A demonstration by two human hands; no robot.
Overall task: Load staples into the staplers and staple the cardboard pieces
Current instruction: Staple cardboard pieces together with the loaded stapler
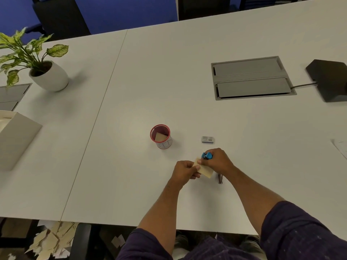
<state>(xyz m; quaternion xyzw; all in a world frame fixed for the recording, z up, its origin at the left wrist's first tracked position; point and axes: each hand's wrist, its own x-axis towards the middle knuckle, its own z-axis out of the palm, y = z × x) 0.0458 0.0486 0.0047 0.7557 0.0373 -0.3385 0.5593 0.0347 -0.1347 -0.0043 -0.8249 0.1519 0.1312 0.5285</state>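
- Head view: the cardboard piece [203,168] is held just above the white desk [187,91], in front of the person, between both hands. Its long axis runs from the upper left down to the lower right, and its upper left corner points into the mouth of the blue stapler [206,155].
- The right hand [218,160] is nearer the stapler: its fingers [210,153] are curled round the blue body, ready, I judge, to squeeze it over that corner.
- The left hand [185,170] pinches the left edge of the cardboard, thumb on top, fingers curled below.
- The cardboard is pale tan, flat and roughly rectangular; whether it is one sheet or two cannot be told.
- A second, metal stapler [220,178] lies on the desk just beside the right wrist.
- The staple box [208,139] sits near, beyond the hands.
- A red-rimmed cup [161,136] to the left holds another cardboard piece.
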